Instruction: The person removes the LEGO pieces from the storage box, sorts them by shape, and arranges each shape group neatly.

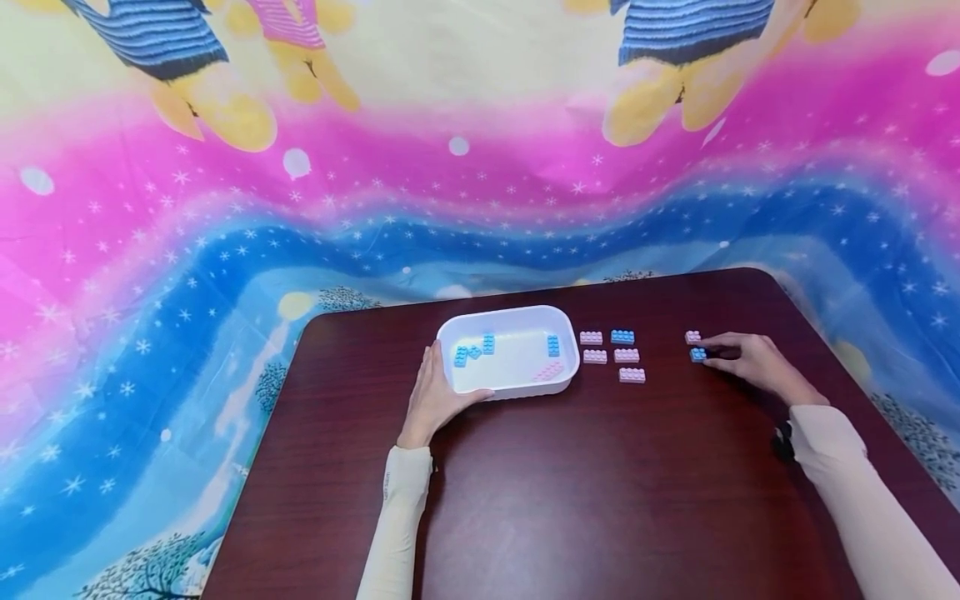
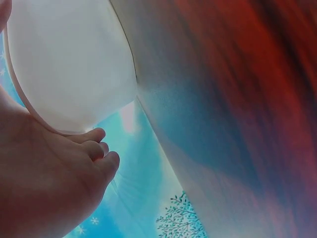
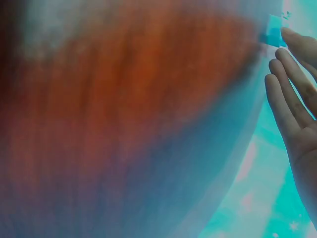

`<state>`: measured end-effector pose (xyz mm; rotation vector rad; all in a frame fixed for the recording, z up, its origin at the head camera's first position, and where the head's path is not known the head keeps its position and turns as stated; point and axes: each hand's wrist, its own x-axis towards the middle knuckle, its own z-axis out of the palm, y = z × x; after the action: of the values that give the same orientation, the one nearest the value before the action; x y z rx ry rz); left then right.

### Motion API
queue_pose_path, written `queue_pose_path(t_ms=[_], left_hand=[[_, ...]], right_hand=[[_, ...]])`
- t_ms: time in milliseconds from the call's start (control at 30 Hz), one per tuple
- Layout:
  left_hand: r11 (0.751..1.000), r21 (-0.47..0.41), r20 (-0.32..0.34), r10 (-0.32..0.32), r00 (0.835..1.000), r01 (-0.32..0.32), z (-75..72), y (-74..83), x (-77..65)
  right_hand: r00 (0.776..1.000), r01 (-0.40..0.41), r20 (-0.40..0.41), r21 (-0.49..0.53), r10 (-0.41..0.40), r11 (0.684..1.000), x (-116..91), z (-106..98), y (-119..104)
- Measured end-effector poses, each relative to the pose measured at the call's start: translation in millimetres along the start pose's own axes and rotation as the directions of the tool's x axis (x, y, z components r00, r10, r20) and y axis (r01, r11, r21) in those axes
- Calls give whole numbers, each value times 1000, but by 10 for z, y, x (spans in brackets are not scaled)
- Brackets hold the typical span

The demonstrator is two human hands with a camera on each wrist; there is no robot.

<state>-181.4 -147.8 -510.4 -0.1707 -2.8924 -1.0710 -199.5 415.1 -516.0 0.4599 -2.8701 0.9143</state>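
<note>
In the head view, a white tray [image 1: 517,358] is clasped at its left end by the left hand [image 1: 437,396], on the far part of a dark table [image 1: 540,492]. Farther right, a blue brick [image 1: 698,355] appears to be pinched between thumb and forefinger of the right hand [image 1: 757,360], with a pink brick [image 1: 693,337] just beyond it. The step in hand is judged to be the handling of that blue brick while the tray is steadied; a small, careful finger move seems called for, lest the pink brick be nudged. Five bricks [image 1: 627,356] are grouped just right of the tray, so any leftward path would be hindered low down. Most room is offered on the near side; the table's far edge is close behind the tray. In the left wrist view, the tray's outer wall is seen beside the curled fingers. In the right wrist view, the blue brick is seen at a fingertip; the pinch's firmness cannot be told.
</note>
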Motion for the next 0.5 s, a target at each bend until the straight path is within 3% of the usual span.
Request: queue_pose_path(t_ms=[200,500], left_hand=[[1000,4,5,-15,1000,15,-16,-19,-3],[1000,-5,19,-17,1000,17,-19,7,1]], right_hand=[[999,-31,-42,6,32,999,32,-84,-115],[997,-56,-38,88,60,995,203,-38,-488]])
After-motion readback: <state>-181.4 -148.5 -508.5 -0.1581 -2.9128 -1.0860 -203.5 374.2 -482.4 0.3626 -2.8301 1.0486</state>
